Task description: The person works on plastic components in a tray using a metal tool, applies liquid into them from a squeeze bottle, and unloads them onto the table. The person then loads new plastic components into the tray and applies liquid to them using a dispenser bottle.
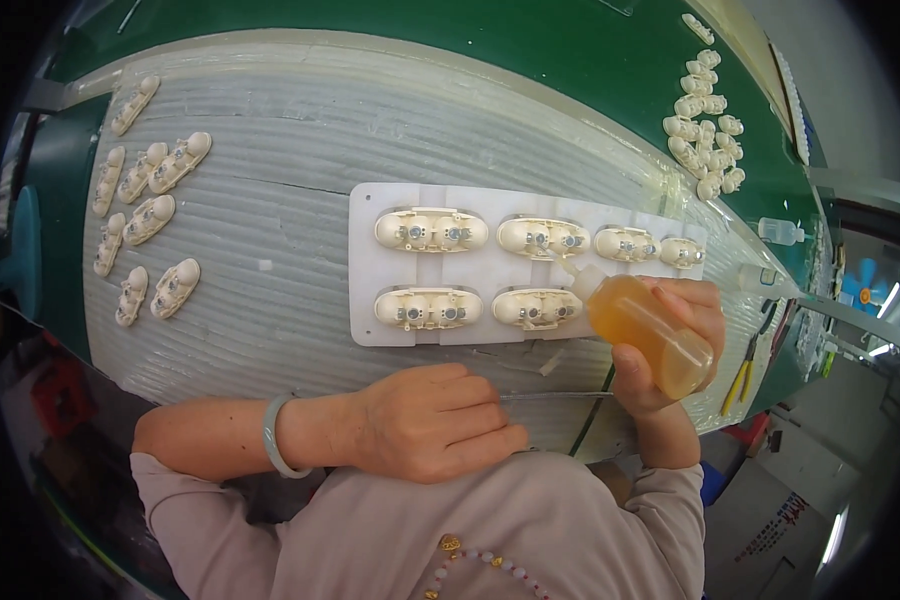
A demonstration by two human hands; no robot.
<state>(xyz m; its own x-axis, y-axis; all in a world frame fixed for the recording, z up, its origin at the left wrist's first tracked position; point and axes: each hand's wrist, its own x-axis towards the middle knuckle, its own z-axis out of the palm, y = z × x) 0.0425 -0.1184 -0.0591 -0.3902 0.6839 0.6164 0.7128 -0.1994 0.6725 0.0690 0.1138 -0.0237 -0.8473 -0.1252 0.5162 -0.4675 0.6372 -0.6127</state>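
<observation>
- Your amber-filled bottle (630, 318) is in your right hand (708, 318), tipped so that its pale nozzle points left and away from you, close to a cream part (542, 238) in the upper row; whether the tip touches it, you cannot tell.
- The bottle looks light and its wall soft, likely to give under a squeeze. Hold it around the middle, thumb against fingers, and press gently; the smooth wall may turn slippery if liquid gets on it.
- Your right hand is wrapped around the bottle, thumb on the near side, fingers on the far side.
- Left of that hand and beyond your other one lies the white plate (363, 270), with cream parts seated in two rows. It looks flat and stiff, best taken by its bare edges.
- The seated parts seem hard and light, their small metal fittings probably delicate; grip their rounded ends.
- Your left hand (440, 425) rests apart from the right, fingers folded, near side of the plate; its underside is hidden, so you cannot tell whether it holds anything.
- Farther left of your left hand, loose cream parts (175, 289) lie on the bench (260, 120).
- Right of your right hand are yellow-handled pliers (738, 385); well beyond it sits a cluster of cream pieces (705, 140).
</observation>
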